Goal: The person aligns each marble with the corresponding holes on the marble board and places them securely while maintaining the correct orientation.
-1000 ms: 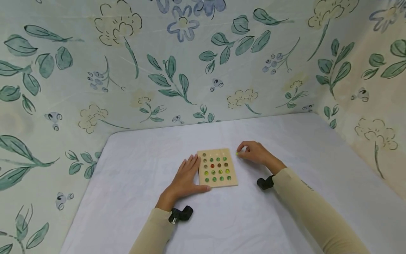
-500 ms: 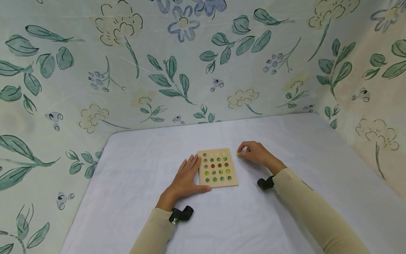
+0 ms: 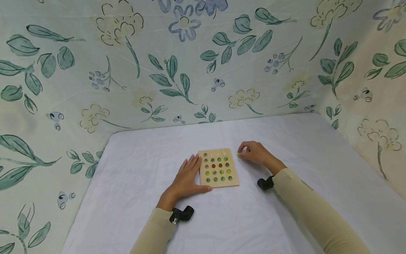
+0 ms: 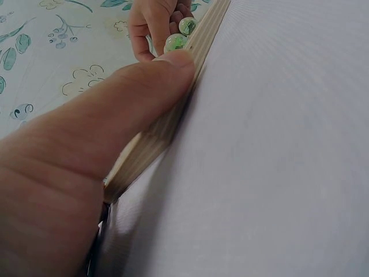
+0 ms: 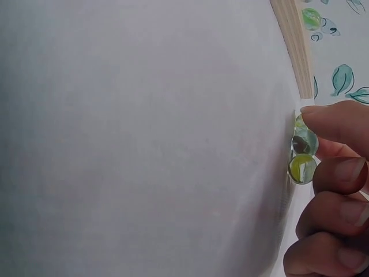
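A square wooden board [image 3: 234, 176] lies on the white cloth, with rows of glass marbles [image 3: 222, 179] set in its hollows. Most are green or yellow-green; one is red and a few look brownish. In the far row only the left hollow holds a marble. My left hand [image 3: 186, 180] rests against the board, straight fingers along its left side and thumb on the near edge. Just right of the board's far corner, my right hand [image 3: 255, 152] pinches at small glass marbles [image 5: 302, 168] by the cloth. Its fingertips partly hide them; the right wrist view shows three.
White cloth [image 3: 285, 141] covers the table around the board. A floral-patterned backdrop [image 3: 190, 70] rises behind the table and along both sides. A small black camera is worn on each wrist.
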Available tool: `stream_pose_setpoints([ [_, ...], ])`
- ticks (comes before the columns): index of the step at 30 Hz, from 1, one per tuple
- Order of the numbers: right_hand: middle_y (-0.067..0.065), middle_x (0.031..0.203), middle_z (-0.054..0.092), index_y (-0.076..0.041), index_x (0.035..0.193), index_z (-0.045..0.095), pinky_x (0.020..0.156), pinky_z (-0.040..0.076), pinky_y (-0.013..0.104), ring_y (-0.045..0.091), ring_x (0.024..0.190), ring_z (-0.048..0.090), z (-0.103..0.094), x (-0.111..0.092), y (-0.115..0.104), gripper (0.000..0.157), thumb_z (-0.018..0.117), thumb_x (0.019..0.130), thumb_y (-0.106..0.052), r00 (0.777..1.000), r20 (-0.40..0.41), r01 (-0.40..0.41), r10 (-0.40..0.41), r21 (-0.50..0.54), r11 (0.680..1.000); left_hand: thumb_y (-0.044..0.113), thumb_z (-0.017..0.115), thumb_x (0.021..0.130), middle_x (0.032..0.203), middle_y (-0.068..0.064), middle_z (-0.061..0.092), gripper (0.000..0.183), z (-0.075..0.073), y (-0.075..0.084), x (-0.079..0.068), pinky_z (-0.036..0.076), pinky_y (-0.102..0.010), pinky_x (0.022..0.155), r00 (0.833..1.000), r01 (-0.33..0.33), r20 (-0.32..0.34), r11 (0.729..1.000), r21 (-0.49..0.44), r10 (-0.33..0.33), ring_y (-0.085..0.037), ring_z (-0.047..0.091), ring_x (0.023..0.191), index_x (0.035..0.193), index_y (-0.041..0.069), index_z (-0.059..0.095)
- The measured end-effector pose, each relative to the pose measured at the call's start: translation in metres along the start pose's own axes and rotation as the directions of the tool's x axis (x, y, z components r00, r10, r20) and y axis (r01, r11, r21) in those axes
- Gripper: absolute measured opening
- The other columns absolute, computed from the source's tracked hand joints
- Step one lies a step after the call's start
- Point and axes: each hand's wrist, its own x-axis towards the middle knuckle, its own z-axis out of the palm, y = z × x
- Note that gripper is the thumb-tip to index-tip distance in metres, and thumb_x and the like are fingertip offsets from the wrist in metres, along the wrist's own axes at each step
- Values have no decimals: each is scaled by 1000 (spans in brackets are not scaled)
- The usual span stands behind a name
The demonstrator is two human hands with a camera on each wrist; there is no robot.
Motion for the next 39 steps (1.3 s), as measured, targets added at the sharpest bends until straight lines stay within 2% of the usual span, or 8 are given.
stream_pose_setpoints([
  [8,5,78,54,-12,97,68,60,39,29,20,73,48,1,2,1,11,68,89,-19,1000,9,4,-4,-24,1000,78,63,68,162,-1,7,122,1,-1,1,-3,-35,119,1000,4,0,1000,16,-4,-16,-2,148,156,10,12],
  [28,4,72,56,-7,95,69,57,41,29,17,65,48,1,0,-7,12,69,89,-16,999,-4,38,-38,-71,997,77,65,68,162,-1,7,121,2,0,0,-2,-35,119,1000,7,0,1000,0,-7,-16,-2,148,156,11,11],
  [33,4,72,56,-7,96,69,57,41,28,17,65,49,0,0,-9,12,68,89,-16,1000,11,22,-21,-59,998,75,65,69,162,-2,8,121,1,0,-2,-2,-37,119,1000,1,2,1000,-10,-1,-17,-1,148,155,10,12],
  [39,6,72,55,-8,98,68,55,41,28,18,63,49,-2,2,-16,13,67,90,-18,1000,-11,7,-7,-18,1000,76,65,69,162,-1,7,121,0,0,-2,-3,-35,119,1000,5,1,1000,5,-5,-16,-2,148,156,10,12],
])
